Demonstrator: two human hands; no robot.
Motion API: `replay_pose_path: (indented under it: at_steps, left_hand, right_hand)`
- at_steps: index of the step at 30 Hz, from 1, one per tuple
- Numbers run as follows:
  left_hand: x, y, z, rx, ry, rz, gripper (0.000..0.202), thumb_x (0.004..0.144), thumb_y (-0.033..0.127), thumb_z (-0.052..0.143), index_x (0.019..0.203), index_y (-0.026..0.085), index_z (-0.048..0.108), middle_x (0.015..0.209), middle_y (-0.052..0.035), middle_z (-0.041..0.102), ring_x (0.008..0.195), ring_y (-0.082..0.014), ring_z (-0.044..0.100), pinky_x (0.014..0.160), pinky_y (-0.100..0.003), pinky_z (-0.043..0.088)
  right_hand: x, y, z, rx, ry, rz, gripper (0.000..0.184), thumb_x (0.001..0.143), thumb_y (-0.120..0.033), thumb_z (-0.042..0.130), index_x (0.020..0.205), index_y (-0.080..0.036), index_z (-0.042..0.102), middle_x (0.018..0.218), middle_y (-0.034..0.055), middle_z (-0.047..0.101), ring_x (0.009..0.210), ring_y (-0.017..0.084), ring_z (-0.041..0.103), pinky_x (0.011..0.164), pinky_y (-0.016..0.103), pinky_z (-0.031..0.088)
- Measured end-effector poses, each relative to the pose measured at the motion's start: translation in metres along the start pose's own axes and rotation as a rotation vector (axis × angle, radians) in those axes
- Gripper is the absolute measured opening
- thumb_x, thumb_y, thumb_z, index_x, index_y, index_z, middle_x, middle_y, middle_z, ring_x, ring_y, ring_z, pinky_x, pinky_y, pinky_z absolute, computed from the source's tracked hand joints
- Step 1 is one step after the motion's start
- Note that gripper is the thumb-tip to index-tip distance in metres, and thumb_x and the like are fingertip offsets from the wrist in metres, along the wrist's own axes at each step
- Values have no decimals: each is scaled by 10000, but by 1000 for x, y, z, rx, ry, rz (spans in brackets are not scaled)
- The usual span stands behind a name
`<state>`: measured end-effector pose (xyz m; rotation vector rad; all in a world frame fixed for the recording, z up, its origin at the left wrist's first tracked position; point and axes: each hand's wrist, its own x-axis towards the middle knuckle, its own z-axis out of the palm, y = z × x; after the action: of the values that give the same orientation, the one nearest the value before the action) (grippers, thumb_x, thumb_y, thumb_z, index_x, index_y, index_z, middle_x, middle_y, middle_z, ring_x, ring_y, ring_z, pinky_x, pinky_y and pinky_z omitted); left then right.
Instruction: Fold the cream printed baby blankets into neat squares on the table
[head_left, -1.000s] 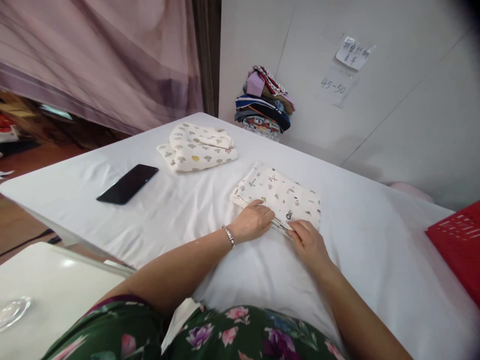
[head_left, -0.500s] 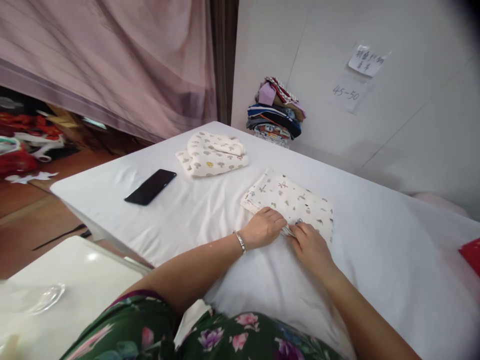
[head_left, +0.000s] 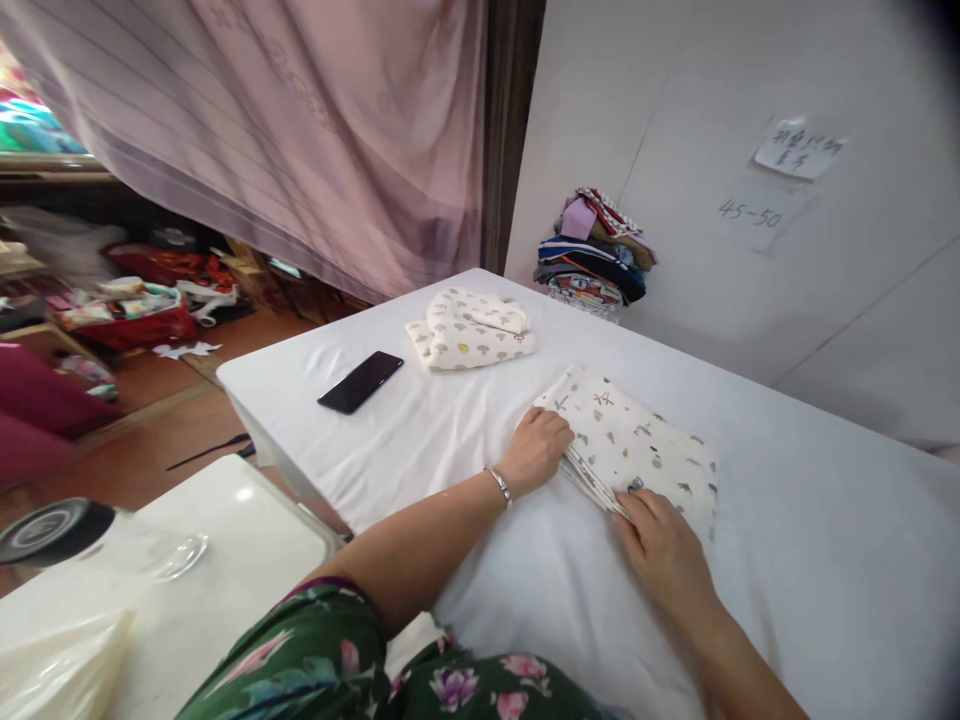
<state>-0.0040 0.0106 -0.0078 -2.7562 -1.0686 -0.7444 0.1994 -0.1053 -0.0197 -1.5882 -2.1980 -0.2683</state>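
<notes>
The folded cloth (head_left: 637, 435) lies on the white table (head_left: 832, 520) in front of the person. The right hand (head_left: 664, 545) pinches its near, layered edge between thumb and fingers. The left hand (head_left: 534, 450) rests over that edge farther left, fingers close together and curled; whether they grip it, I cannot tell. To the left lie a phone (head_left: 361, 382) and, farther back, a second cloth (head_left: 480, 335).
</notes>
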Motion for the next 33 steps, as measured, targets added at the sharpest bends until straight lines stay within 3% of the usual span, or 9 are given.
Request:
replay_pose_path:
  at_steps: [3,8,14,17,20,24,27,33]
  left_hand:
    - [0,-18,-5,3,12,-121,229,766,58,437,877,189,588,919,-42,611,944,-179,494,884,-372,335]
    - [-3,-41,-10,-78,-16,-194,345,705,34,444,941,221,612,983,-23,627,943,-176,526,805,-329,397]
    - [-8,-65,-16,-193,110,-600,283,765,139,407,927,196,632,911,-37,652,717,-147,576,628,-265,428]
    - [-7,-61,-22,-335,21,-685,192,785,288,457,819,212,631,751,-8,652,634,-140,558,560,-246,399]
    - [-5,-49,-28,-472,-92,-713,317,788,473,442,698,212,596,620,12,604,562,-129,526,506,-237,362]
    - [-3,-37,-31,-510,-175,-775,427,735,611,442,655,206,551,634,13,597,570,-130,528,497,-236,341]
    - [-3,-35,-30,-444,-211,-790,382,692,587,514,681,206,537,687,9,609,610,-140,541,512,-236,334]
    - [-3,-39,-22,-435,-219,-771,105,703,312,526,703,207,531,720,2,616,640,-136,537,528,-226,336]
  right_hand:
    - [-1,-1,1,-10,-7,10,230,871,-345,410,973,-211,566,852,65,568,762,203,528,650,332,419]
    - [-3,-1,2,-4,-16,9,258,876,-350,399,1010,-197,558,884,78,562,793,214,522,692,354,430]
    - [-4,1,4,-7,-12,13,255,873,-352,404,1002,-203,567,872,76,561,790,214,526,680,354,435]
    - [-5,1,5,-18,-3,4,254,872,-351,408,1004,-200,564,885,80,562,796,215,527,689,356,433]
    - [-5,1,5,-28,-5,0,252,874,-341,407,1008,-192,559,874,77,563,794,209,523,687,348,429]
    - [-5,0,4,-45,-13,4,268,881,-352,391,1010,-185,555,871,72,563,791,199,520,692,338,424]
    - [-4,0,3,-54,-17,0,285,885,-365,378,1007,-180,557,878,74,561,794,199,521,697,338,427]
    - [-5,-2,3,-48,-33,-1,278,878,-349,404,1041,-174,546,910,78,552,832,205,514,713,338,429]
